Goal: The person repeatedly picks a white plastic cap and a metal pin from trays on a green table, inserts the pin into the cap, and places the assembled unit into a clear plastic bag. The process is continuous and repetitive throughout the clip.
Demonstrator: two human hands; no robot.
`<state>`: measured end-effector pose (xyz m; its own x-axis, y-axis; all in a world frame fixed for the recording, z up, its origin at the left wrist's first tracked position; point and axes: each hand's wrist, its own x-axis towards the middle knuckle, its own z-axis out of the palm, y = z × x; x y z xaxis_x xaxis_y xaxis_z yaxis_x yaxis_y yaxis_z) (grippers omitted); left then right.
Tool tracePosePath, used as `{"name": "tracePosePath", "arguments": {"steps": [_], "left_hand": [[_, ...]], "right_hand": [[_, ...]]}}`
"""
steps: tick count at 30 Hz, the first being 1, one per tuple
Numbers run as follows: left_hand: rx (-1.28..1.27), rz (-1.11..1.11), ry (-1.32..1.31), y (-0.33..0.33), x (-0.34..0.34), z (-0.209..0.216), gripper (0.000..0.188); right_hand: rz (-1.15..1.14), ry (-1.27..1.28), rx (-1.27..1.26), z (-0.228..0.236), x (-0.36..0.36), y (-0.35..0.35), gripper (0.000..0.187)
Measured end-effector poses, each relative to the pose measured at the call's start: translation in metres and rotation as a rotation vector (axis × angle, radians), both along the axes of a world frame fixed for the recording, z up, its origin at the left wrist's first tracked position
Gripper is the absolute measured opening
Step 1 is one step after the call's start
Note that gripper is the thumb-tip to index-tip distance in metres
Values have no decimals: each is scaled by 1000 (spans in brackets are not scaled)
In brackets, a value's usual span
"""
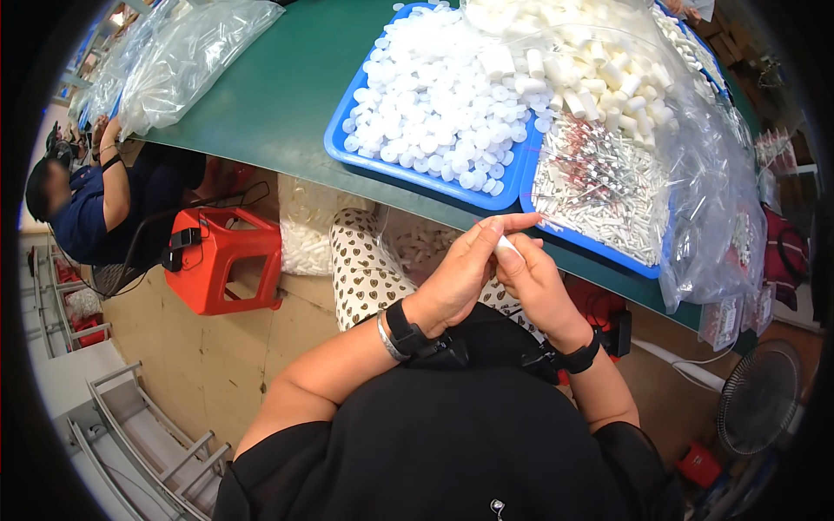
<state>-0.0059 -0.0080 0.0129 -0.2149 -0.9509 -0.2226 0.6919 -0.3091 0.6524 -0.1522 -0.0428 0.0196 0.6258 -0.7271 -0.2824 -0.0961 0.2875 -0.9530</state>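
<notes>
The white piece (506, 248) sits at the fingertips, in front of the table's near edge and just short of the right tray (638, 267). It looks small and light; I would expect little weight, though whether it is stiff or spongy cannot be told, and it shows no obvious grease or wetness. Its sides seem the place to hold, in a gentle pinch. The right hand (540, 291) is closed on it, thumb along the near side; the left hand (462, 271) is drawn nearly closed at its other end, thumb and fingers gathered there, one finger stretched toward the tray. Beyond lie thin rods (599, 178) in that tray, then discs (434, 95) in the left tray (335, 132), and farther off, thick cylinders (630, 82).
</notes>
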Motion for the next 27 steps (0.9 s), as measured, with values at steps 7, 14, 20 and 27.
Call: {"name": "tracePosePath", "arguments": {"steps": [7, 14, 20, 27], "left_hand": [[78, 0, 71, 0, 4, -9, 48], [81, -71, 133, -4, 10, -6, 57], [9, -27, -48, 1, -1, -11, 58], [230, -32, -201, 18, 10, -20, 57]], "right_hand": [[-20, 380, -659, -2, 10, 10, 23], [-6, -5, 39, -8, 1, 2, 27], [10, -142, 317, -15, -1, -4, 25], [65, 416, -734, -15, 11, 10, 26]]}}
